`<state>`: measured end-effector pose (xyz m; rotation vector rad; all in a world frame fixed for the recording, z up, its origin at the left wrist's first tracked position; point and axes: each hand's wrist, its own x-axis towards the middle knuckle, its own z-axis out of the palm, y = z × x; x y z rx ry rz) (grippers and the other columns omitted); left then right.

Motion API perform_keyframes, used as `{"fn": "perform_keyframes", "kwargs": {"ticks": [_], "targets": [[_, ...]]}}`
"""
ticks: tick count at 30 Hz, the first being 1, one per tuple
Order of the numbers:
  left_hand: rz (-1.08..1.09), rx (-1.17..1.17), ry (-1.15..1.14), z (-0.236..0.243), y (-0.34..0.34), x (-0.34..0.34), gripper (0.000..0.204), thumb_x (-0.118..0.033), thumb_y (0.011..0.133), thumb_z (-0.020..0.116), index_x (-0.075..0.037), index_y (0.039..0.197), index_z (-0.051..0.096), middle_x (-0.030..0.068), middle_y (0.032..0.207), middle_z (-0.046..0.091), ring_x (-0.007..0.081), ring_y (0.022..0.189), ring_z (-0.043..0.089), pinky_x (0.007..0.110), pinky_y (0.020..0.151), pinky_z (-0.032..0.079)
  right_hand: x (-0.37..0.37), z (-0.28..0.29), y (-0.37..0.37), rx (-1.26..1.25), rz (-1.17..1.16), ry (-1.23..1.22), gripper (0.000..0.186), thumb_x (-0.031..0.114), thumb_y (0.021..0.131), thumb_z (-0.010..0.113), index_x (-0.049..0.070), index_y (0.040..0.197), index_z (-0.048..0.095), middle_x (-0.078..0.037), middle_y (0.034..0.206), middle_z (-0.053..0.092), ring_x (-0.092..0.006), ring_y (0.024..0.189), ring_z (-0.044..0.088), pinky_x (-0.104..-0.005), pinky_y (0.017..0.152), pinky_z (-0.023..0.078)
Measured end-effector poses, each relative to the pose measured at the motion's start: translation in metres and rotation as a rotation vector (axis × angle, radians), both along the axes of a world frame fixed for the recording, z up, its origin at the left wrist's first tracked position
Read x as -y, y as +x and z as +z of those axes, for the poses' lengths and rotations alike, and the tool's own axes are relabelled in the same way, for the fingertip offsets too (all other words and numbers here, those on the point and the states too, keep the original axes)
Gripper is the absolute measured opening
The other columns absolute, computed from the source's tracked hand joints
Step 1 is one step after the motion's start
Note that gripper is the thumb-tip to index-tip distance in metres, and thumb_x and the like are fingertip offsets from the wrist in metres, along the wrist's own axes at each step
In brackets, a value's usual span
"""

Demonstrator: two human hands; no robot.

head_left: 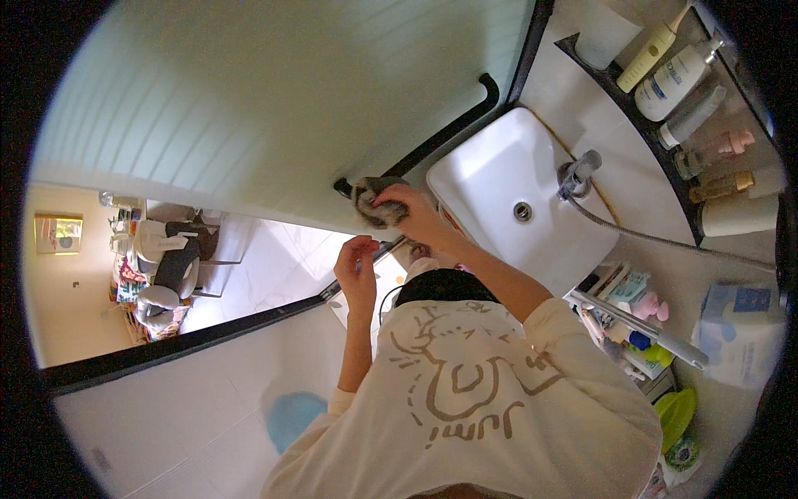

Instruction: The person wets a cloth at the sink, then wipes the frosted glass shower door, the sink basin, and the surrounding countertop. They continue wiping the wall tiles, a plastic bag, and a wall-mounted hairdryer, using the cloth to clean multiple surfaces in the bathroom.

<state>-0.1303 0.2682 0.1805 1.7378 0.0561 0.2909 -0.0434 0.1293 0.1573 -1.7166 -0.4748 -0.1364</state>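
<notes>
My right hand (411, 212) is closed on a crumpled grey-and-brown cloth (378, 202). It presses the cloth against the near end of a long black door handle (445, 133), covering part of the bar. The handle is fixed to a pale frosted glass door (274, 108). Lower and to the left, my left hand (357, 262) is raised beside the door's edge. Its fingers curl in toward the thumb, and I see nothing held in them.
Right of the door is a white washbasin (490, 175) with a chrome tap (578, 170) and hose. Bottles (673, 83) line a dark corner shelf above it. A rack of toiletries (623, 320) stands below. Through the doorway are chairs (179, 266). A blue round thing (298, 420) lies lower left.
</notes>
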Motion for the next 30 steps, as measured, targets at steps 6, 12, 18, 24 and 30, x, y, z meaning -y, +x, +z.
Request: {"fn": "perform_keyframes", "kwargs": {"ticks": [6,12,18,24,30], "targets": [[-0.013,-0.001,-0.047,-0.003,0.001,-0.014,0.014,0.005,0.082,0.047,0.003,0.093,0.055,0.0089,0.083,0.060,0.0159,0.078,0.058,0.027,0.073,0.047,0.090,0.026,0.026,-0.458,-0.337,0.552,0.035,0.005,0.073,0.058,-0.001,0.107,0.055,-0.010,0.097,0.060,-0.0181,0.084,0.058,-0.0299,0.080,0.046],[-0.054,0.045,-0.084,-0.008,0.018,-0.042,0.013,0.004,0.082,0.048,0.002,0.093,0.055,0.0091,0.084,0.059,0.0163,0.078,0.058,0.027,0.072,0.047,0.080,0.006,0.065,-0.052,-0.454,-0.296,0.032,-0.002,0.065,0.063,0.004,0.096,0.057,-0.014,0.101,0.057,-0.0328,0.095,0.052,-0.0387,0.085,0.040],[-0.020,-0.005,-0.081,-0.012,0.032,-0.073,0.012,0.002,0.082,0.049,0.002,0.093,0.055,0.0094,0.084,0.060,0.0163,0.078,0.058,0.027,0.072,0.047,-0.010,-0.004,0.016,0.136,-0.178,-0.470,0.052,0.005,0.054,0.069,0.008,0.103,0.054,-0.011,0.108,0.051,-0.0347,0.102,0.044,-0.0439,0.088,0.036],[-0.042,-0.014,-0.117,-0.014,0.035,-0.081,0.013,0.004,0.083,0.045,0.003,0.091,0.055,0.0084,0.081,0.060,0.0132,0.075,0.057,0.025,0.071,0.046,-0.071,-0.004,-0.011,0.253,-0.130,-0.771,0.048,0.008,0.059,0.065,0.008,0.106,0.054,-0.007,0.110,0.047,-0.0297,0.100,0.043,-0.0430,0.083,0.039],[-0.091,-0.002,-0.144,-0.021,0.046,-0.084,0.013,0.004,0.082,0.045,0.003,0.092,0.055,0.0087,0.081,0.060,0.0141,0.075,0.058,0.025,0.070,0.047,-0.061,-0.033,-0.025,0.250,-0.036,-1.066,0.045,0.006,0.065,0.061,0.006,0.109,0.053,-0.005,0.112,0.046,-0.0252,0.103,0.041,-0.0386,0.083,0.039]]}}
